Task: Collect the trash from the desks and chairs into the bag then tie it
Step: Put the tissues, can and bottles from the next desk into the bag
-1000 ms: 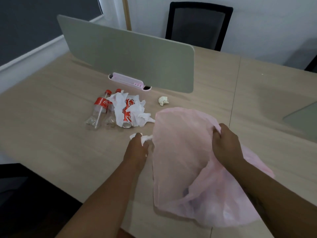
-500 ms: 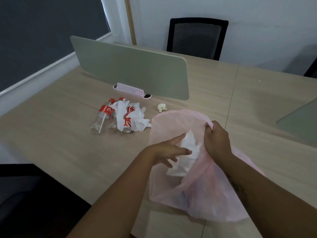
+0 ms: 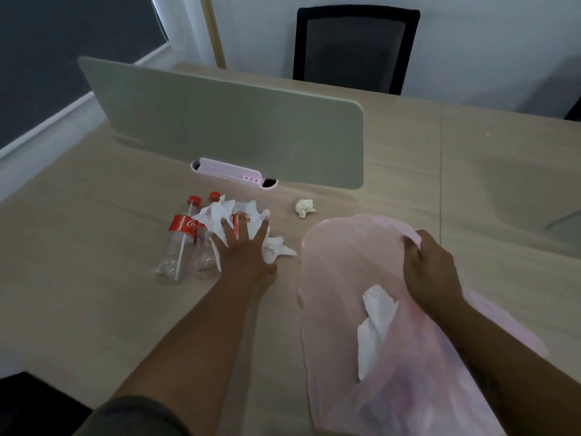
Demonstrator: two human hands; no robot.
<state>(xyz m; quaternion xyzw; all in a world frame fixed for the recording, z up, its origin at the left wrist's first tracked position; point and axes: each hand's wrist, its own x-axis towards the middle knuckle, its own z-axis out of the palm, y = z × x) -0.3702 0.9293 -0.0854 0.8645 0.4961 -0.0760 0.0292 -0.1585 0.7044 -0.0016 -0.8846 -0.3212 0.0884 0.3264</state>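
Observation:
A thin pink plastic bag (image 3: 339,278) lies open on the wooden desk (image 3: 94,294). My right hand (image 3: 430,269) grips its upper rim. A white tissue (image 3: 374,325) sits inside the bag's mouth. Left of the bag lies a pile of trash: empty cola bottles with red caps (image 3: 180,240), a red can (image 3: 239,220) and crumpled white tissues (image 3: 217,215). My left hand (image 3: 243,247) is spread with fingers apart over that pile, resting on the tissues and can. A small crumpled paper ball (image 3: 305,208) lies alone behind the bag.
A grey-green desk divider (image 3: 226,133) stands behind the trash, with a pink tray (image 3: 232,173) at its foot. A black office chair (image 3: 355,48) stands at the far side. Another divider's edge (image 3: 566,221) shows at the right.
My left hand dropped a white tissue into the bag, then moved left to the pile of bottles and tissues. My right hand kept holding the bag's rim.

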